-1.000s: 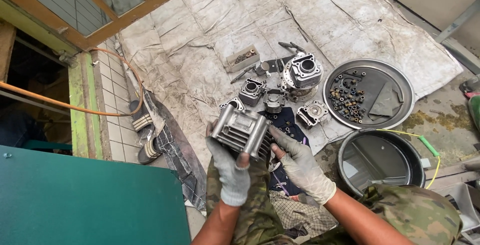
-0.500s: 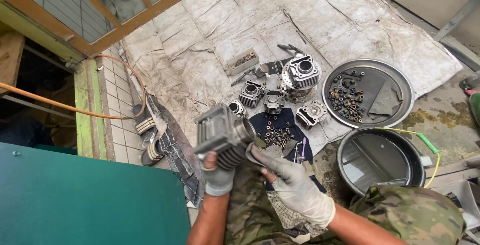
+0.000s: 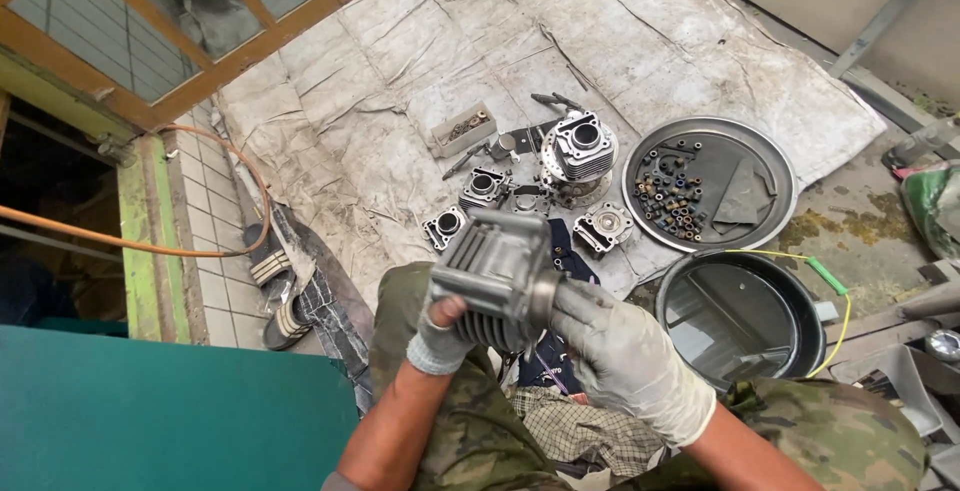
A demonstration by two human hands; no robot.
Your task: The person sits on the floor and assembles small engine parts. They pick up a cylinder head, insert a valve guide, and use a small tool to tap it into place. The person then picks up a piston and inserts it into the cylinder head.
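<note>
I hold a grey finned engine cylinder (image 3: 497,273) up over my lap. My left hand (image 3: 440,336), in a dirty white glove, grips its lower left side with the thumb on the fins. My right hand (image 3: 625,356), also gloved, clasps the cylinder's right end. On the grey cloth (image 3: 400,81) beyond lie more engine parts: a finned cylinder head (image 3: 580,146), a small housing (image 3: 485,189), another small housing (image 3: 444,226) and a round cover (image 3: 602,226).
A round metal tray (image 3: 775,176) holds several small bolts and nuts and a rag. A black basin (image 3: 745,316) stands at the right. A small box of bits (image 3: 462,131) lies on the cloth. Sandals (image 3: 275,291), an orange hose (image 3: 120,246) and a green surface (image 3: 150,411) are at the left.
I have lifted and turned the cylinder closer to me. My right hand has moved from beside it onto its right end. The camera has tilted a little.
</note>
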